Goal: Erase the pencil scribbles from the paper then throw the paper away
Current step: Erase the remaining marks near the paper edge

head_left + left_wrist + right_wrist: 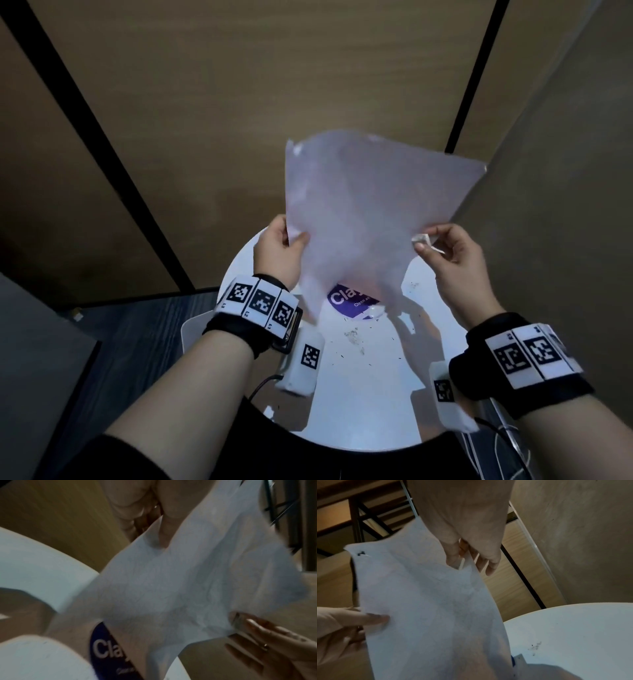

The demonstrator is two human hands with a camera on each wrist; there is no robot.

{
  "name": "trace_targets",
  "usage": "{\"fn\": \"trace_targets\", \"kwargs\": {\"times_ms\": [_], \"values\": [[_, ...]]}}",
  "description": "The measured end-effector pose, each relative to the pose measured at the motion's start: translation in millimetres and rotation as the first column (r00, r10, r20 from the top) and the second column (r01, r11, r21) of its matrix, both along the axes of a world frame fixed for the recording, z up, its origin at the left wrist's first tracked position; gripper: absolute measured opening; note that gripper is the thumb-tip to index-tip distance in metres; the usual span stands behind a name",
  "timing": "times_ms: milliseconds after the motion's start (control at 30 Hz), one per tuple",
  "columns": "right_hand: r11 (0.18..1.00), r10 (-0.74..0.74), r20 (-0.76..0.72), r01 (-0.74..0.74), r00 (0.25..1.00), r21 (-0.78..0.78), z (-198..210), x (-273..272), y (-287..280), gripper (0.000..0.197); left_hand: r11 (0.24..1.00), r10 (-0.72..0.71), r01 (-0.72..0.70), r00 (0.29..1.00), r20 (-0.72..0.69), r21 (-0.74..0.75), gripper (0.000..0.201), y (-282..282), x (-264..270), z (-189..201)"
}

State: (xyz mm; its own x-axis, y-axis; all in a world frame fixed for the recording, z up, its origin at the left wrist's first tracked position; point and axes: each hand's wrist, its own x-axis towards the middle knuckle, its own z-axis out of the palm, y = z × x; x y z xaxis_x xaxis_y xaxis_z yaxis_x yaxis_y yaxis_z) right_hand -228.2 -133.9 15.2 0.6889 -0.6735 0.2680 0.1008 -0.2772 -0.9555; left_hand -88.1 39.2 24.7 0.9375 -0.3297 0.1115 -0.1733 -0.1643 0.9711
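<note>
1. The left hand (279, 251) pinches the paper's (370, 205) left edge, thumb on top and fingers behind.
2. The right hand (452, 255) pinches the right edge; it also holds something small and pale, perhaps an eraser, though I cannot tell.
3. The paper hangs in the air between both hands, above the round white table (359, 394), its long axis tilting up and away.
4. The sheet is thin, limp and creased. Dark crumbs (352, 334) lie on the table below it, near a purple label (346, 301).
5. No bin is in view.
</note>
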Motion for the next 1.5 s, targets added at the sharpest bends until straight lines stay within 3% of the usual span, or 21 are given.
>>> {"fn": "trace_targets", "kwargs": {"times_ms": [167, 267, 400, 500, 600, 733, 800, 933, 1100, 1300, 1500], "values": [[0.999, -0.009, 0.012, 0.009, 1.000, -0.032, 2.9, -0.6, 1.0, 0.026, 0.993, 0.005, 0.002, 0.998, -0.056, 0.117, 0.010, 3.6, 0.6, -7.8], [1.000, 0.004, 0.021, -0.004, 1.000, -0.028, 5.3, 1.5, 2.0, 0.023, 0.994, 0.012, -0.007, 0.999, -0.044, 0.111, 0.015, 1.6, 3.6, -1.3], [0.998, 0.005, 0.006, -0.005, 1.000, 0.057, 9.8, 1.7, 0.7, 0.019, 1.000, 0.026, -0.026, 1.000, 0.009, -0.007, 0.008, 0.0, 9.0, 13.3], [0.993, 0.059, 0.043, -0.063, 0.997, 0.101, 24.8, 0.3, -2.3, 0.020, 0.989, 0.071, -0.062, 0.996, 0.062, -0.136, 0.015, 0.0, 12.9, 33.9], [0.986, 0.105, 0.105, -0.118, 0.989, 0.120, 43.1, -0.8, -1.6, 0.019, 0.945, 0.035, -0.022, 0.999, 0.034, -0.327, 0.018, 1.1, 10.7, 57.7], [0.966, 0.106, 0.246, -0.159, 0.963, 0.204, 68.1, -4.4, 5.0, 0.008, 0.882, -0.019, 0.021, 1.000, 0.011, -0.470, 0.014, 4.3, 3.8, 78.5], [0.962, 0.098, 0.284, -0.164, 0.954, 0.218, 78.3, -6.6, 9.6, 0.013, 0.849, -0.039, 0.026, 0.999, -0.013, -0.528, 0.012, 7.1, 0.9, 82.1], [0.967, 0.073, 0.318, -0.145, 0.945, 0.210, 93.2, -9.8, 18.2, 0.033, 0.851, -0.114, 0.107, 0.993, 0.018, -0.514, 0.018, 14.9, -3.9, 82.2], [0.961, 0.047, 0.385, -0.147, 0.922, 0.234, 98.3, -9.9, 21.1, 0.028, 0.759, -0.275, 0.189, 0.961, -0.043, -0.623, 0.025, 17.3, -6.9, 79.1], [0.970, 0.020, 0.407, -0.117, 0.913, 0.214, 101.9, -7.1, 24.1, 0.028, 0.762, -0.243, 0.185, 0.970, -0.009, -0.620, 0.016, 15.8, -3.3, 82.5], [0.969, -0.015, 0.398, -0.084, 0.917, 0.230, 98.6, -5.1, 25.4, 0.024, 0.729, -0.247, 0.182, 0.969, -0.006, -0.660, 0.021, 13.5, 1.1, 81.7]]}}
